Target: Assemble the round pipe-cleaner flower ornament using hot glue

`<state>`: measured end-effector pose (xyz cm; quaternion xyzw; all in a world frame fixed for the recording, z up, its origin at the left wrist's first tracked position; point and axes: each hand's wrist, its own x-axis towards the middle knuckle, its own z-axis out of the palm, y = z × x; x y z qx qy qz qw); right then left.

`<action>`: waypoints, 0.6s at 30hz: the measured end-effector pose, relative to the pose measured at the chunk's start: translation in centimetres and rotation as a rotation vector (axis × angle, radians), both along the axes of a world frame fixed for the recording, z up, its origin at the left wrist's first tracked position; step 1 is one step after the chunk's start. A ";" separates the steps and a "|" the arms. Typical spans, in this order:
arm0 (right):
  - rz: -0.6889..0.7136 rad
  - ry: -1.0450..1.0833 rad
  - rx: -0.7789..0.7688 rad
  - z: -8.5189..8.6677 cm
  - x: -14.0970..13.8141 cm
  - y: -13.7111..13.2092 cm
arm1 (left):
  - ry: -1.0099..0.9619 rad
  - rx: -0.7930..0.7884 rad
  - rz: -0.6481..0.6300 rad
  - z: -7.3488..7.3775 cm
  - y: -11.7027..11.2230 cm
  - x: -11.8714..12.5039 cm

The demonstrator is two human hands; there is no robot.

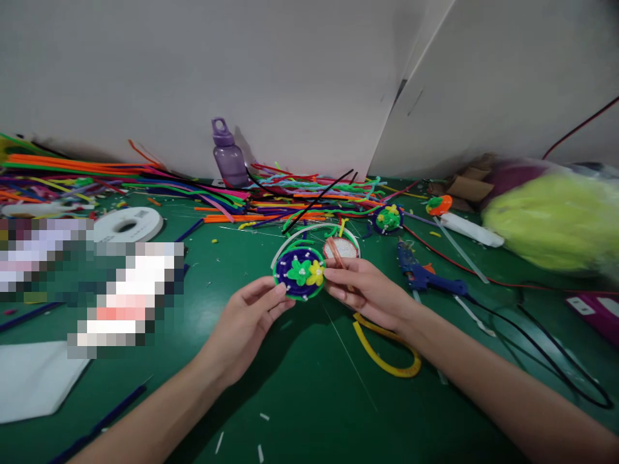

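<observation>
Between my two hands is a round decoration of dark blue pipe cleaner [291,283], edged in green, with a green and a yellow flower and small white beads on its face. My left hand [254,316] pinches its lower left edge between thumb and fingers. On the other side, the fingertips of my right hand [367,291] close on its right edge beside the yellow flower. Just behind are a pale curved band [285,243] and a whitish disc with a reddish rim [345,249]; whether they join the decoration I cannot tell.
A blue glue gun [428,277] with a black cord lies to the right. A yellow curved strip [399,368] rests below my right hand. Colourful pipe cleaners [227,200], a purple bottle [229,158], a white spool [145,222] and another flower decoration [388,220] are farther back.
</observation>
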<state>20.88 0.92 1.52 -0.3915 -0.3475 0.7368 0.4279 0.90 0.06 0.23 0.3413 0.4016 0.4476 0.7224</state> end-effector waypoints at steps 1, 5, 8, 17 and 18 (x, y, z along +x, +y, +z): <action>-0.003 -0.021 0.003 0.0 0.0 0.0 | -0.012 -0.003 0.012 0.0 0.0 0.0; 0.022 -0.178 0.028 0.2 -0.2 -0.2 | -0.042 -0.018 0.046 0.0 0.1 -0.1; 0.013 -0.246 0.047 0.3 -0.3 -0.4 | -0.035 -0.017 0.039 -0.1 0.1 -0.1; 0.002 -0.250 0.074 -0.1 -0.5 -0.5 | 0.039 0.034 0.014 0.1 -0.3 0.1; 0.003 -0.253 0.078 -0.2 -0.5 -0.5 | 0.047 0.035 0.012 0.1 -0.3 0.1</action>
